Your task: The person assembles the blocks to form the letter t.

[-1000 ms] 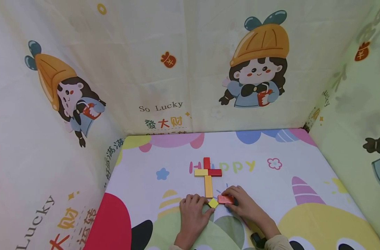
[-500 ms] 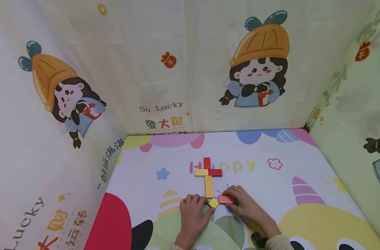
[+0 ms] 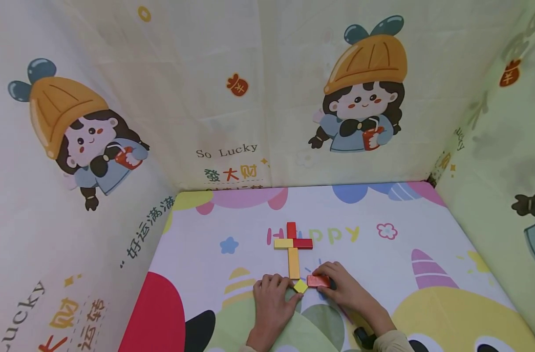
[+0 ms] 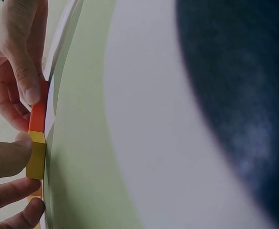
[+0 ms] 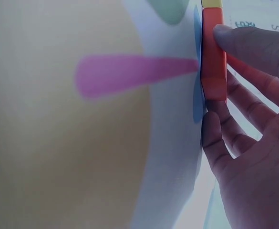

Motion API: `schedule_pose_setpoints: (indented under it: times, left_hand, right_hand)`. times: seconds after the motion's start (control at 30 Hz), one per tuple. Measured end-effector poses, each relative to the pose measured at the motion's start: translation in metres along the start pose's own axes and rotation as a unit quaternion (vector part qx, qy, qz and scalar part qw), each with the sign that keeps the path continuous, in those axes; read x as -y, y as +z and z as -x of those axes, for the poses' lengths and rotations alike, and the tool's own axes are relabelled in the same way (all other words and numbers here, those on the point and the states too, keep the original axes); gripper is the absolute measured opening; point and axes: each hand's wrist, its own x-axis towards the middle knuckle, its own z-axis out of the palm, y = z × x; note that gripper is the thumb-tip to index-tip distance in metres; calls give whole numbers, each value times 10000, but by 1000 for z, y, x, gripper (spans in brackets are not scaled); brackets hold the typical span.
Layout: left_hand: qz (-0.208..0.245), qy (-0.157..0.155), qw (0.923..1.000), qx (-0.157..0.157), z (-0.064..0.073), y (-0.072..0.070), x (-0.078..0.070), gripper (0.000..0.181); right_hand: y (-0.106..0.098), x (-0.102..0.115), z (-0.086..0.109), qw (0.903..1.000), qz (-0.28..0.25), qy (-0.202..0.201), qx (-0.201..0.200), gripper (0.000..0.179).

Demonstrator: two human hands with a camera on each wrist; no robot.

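Near the front of the table, my left hand (image 3: 272,308) pinches a yellow block (image 3: 300,286), which sits turned like a diamond. To its right, my right hand (image 3: 348,291) grips a red block (image 3: 318,281) between thumb and fingers. In the left wrist view the yellow block (image 4: 36,160) and the red block (image 4: 38,114) line up end to end, with a thumb on each. The right wrist view has the red block (image 5: 214,57) under the thumb. Just beyond lies an orange block (image 3: 293,263), its near end close to the yellow one.
Above the orange block, a pale yellow block (image 3: 283,244) and a dark red block (image 3: 303,244) lie side by side, with another red block (image 3: 291,230) behind them. A printed cover lies on the table (image 3: 337,210). Cloth walls (image 3: 285,122) surround its back and sides.
Both hands and all the blocks stay in place. The printed cloth wall on the left has swung outward, its figure and lettering shifting left.
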Motion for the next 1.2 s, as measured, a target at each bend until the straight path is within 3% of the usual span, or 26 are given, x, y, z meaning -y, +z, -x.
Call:
schedule_pose_setpoints:
  times: [0.57, 0.87, 1.2]
  left_hand:
    - [108, 69, 9999, -101, 0, -1, 2, 36]
    - [332, 45, 9989, 327, -3, -6, 7, 34]
    - [516, 356, 9956, 690, -10, -15, 16, 32]
  right_hand:
    - [-5, -4, 2, 9995, 271, 169, 18, 35]
    - [-10, -11, 6, 9996, 289, 34, 15, 33]
    - [-15, -20, 13, 9977, 434, -435, -288, 32]
